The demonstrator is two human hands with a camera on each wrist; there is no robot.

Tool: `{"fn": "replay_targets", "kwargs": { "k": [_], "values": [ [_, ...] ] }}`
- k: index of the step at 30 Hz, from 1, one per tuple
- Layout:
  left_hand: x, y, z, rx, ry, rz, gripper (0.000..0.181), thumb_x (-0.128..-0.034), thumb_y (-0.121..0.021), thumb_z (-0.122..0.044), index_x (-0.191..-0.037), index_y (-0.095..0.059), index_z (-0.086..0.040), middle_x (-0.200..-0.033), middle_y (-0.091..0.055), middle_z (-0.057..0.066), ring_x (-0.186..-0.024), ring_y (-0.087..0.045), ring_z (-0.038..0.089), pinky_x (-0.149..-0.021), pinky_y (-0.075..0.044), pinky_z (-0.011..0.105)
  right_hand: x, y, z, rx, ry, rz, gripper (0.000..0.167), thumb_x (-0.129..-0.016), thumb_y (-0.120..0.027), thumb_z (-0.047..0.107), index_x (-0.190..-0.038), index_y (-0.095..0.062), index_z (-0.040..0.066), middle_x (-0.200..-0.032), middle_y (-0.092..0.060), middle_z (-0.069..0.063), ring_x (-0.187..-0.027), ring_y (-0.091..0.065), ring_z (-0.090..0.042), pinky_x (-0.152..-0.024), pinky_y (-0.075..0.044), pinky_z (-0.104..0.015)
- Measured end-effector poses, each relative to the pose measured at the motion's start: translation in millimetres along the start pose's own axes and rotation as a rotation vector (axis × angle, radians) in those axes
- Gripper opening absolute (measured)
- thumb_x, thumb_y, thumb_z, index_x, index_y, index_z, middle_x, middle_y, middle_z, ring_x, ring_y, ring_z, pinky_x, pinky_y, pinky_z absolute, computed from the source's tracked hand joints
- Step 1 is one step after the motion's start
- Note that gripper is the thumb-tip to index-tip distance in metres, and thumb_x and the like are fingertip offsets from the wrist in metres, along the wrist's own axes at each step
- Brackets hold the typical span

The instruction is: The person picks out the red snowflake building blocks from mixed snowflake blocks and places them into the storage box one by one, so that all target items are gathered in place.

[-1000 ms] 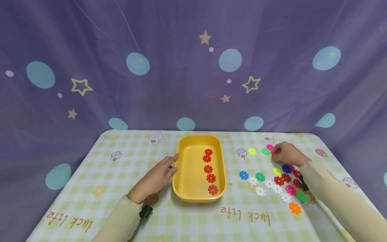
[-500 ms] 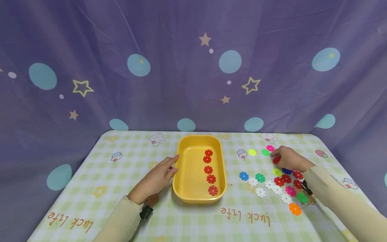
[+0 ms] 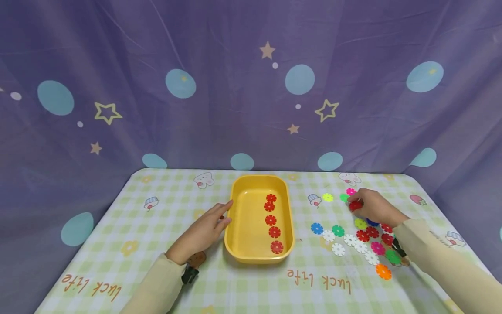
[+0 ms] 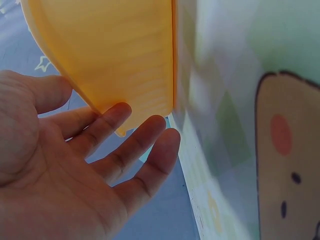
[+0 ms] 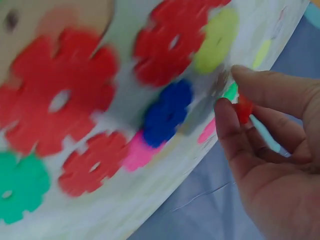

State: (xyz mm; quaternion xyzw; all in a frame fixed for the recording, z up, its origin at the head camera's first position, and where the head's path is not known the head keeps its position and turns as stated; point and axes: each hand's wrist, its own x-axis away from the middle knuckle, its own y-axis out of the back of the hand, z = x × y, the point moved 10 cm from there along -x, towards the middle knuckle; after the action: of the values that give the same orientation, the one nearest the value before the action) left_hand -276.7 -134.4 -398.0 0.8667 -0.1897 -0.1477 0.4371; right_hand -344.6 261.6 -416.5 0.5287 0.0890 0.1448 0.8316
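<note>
My right hand pinches a red notched plastic disc between thumb and fingers, over the far side of a scatter of such discs. In the right wrist view only a bit of this red disc shows behind the fingertips. My left hand rests against the left wall of a yellow tray, its fingers loosely extended; the left wrist view has the tray wall touched by the fingers. Inside the tray several red discs lie in a column along the right side.
Loose discs lie right of the tray: white, blue, yellow, orange, pink, green and more red. A checked tablecloth covers the table; a purple curtain hangs behind it.
The red disc in my right hand has turned to show more of its face, shifting down, then slightly left, with the hand. My left hand and the tray have stayed in place.
</note>
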Motion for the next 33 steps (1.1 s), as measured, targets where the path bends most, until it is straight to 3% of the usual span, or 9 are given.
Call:
{"fn": "replay_targets", "kwargs": {
  "k": [10,14,18,25,33],
  "values": [
    [0.6,-0.7,1.2,0.007,0.012,0.005,0.052,-0.1016,-0.046,-0.021,-0.148,-0.030,-0.006,-0.133,-0.049,0.007,-0.109,-0.054,0.018,-0.090,-0.045,0.039,-0.1,6,87,-0.037,0.335,-0.147,0.027,-0.070,-0.082,0.000,-0.092,-0.072,0.013,-0.088,-0.060,0.005,-0.079,-0.057,-0.012,-0.072,-0.051,-0.036],
    [0.5,-0.6,0.7,0.005,0.005,0.003,0.051,-0.1017,-0.046,-0.020,-0.148,-0.030,-0.006,-0.133,-0.049,0.008,-0.108,-0.054,0.018,-0.089,-0.045,0.039,4.1,7,125,-0.105,0.432,-0.159,0.032,-0.070,-0.082,0.000,-0.092,-0.071,0.020,-0.091,-0.061,0.008,-0.083,-0.058,-0.008,-0.074,-0.053,-0.033],
    [0.3,-0.8,0.8,-0.001,0.000,0.000,0.051,-0.1017,-0.046,-0.021,-0.148,-0.031,-0.006,-0.133,-0.050,0.008,-0.106,-0.055,0.017,-0.089,-0.045,0.038,8.4,2,161,-0.141,0.511,-0.130,0.030,-0.072,-0.081,0.003,-0.093,-0.069,0.021,-0.094,-0.061,0.009,-0.087,-0.058,-0.006,-0.077,-0.052,-0.029],
    [-0.2,-0.9,0.4,-0.010,-0.005,-0.007,0.051,-0.1015,-0.046,-0.021,-0.148,-0.032,-0.005,-0.131,-0.051,0.008,-0.105,-0.055,0.017,-0.087,-0.046,0.038,9.6,-21,212,-0.109,0.627,-0.067,0.027,-0.072,-0.082,0.005,-0.095,-0.071,0.015,-0.095,-0.061,0.009,-0.086,-0.058,-0.006,-0.079,-0.050,-0.026],
    [0.2,-0.6,-0.7,-0.008,-0.014,-0.009,0.051,-0.1014,-0.047,-0.020,-0.147,-0.032,-0.004,-0.131,-0.051,0.009,-0.106,-0.055,0.019,-0.088,-0.045,0.039,-0.5,-65,247,-0.061,0.623,0.107,0.019,-0.075,-0.081,0.008,-0.090,-0.072,0.014,-0.094,-0.061,0.010,-0.089,-0.055,-0.008,-0.086,-0.046,-0.025]
  ]
}}
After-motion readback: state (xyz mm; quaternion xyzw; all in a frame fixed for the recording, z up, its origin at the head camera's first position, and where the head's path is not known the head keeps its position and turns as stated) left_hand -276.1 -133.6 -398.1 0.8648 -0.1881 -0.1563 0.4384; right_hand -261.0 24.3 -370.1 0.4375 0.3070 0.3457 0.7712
